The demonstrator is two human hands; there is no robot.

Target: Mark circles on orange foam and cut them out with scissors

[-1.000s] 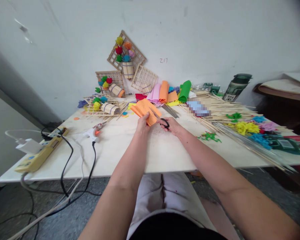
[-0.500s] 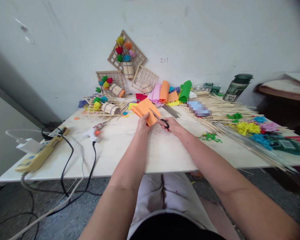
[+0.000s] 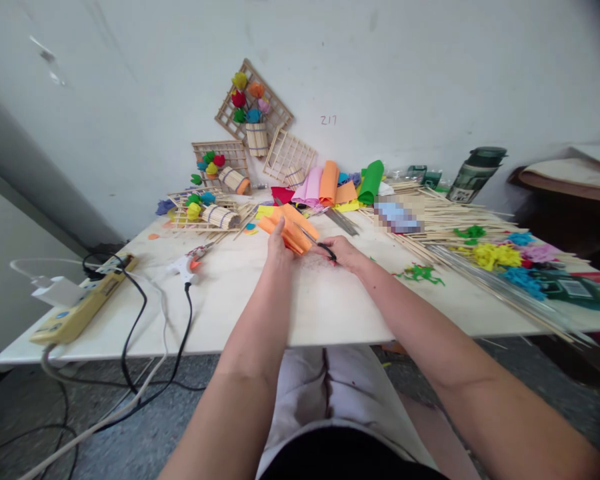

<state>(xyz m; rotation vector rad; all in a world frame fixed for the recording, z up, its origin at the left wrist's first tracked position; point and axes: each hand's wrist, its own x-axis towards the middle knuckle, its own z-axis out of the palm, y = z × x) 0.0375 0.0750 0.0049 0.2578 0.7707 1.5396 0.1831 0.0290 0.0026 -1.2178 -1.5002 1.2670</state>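
Near the middle of the table, my left hand point(image 3: 279, 248) holds a folded orange sheet point(image 3: 289, 227), thumb on top and the other fingers hidden behind it. My right hand point(image 3: 344, 253) grips the black handles of the scissors point(image 3: 327, 251). The scissors' blades point up and left and lie against the right part of the sheet. Behind the sheet are a red piece point(image 3: 283, 195), a pink roll point(image 3: 310, 187), an orange roll point(image 3: 329, 182) and a green roll point(image 3: 371, 183).
Stick lattices with coloured flowers point(image 3: 220, 217) stand back left. A glue gun point(image 3: 185, 268) and a power strip point(image 3: 87, 300) with cables lie left. Thin sticks point(image 3: 445, 217), yellow trimmings point(image 3: 495, 257) and a dark bottle point(image 3: 476, 175) are at the right.
My left hand has shifted slightly left with the orange sheet, which now lies flatter. The scissors in my right hand have tilted a little lower, and more of the red piece shows.
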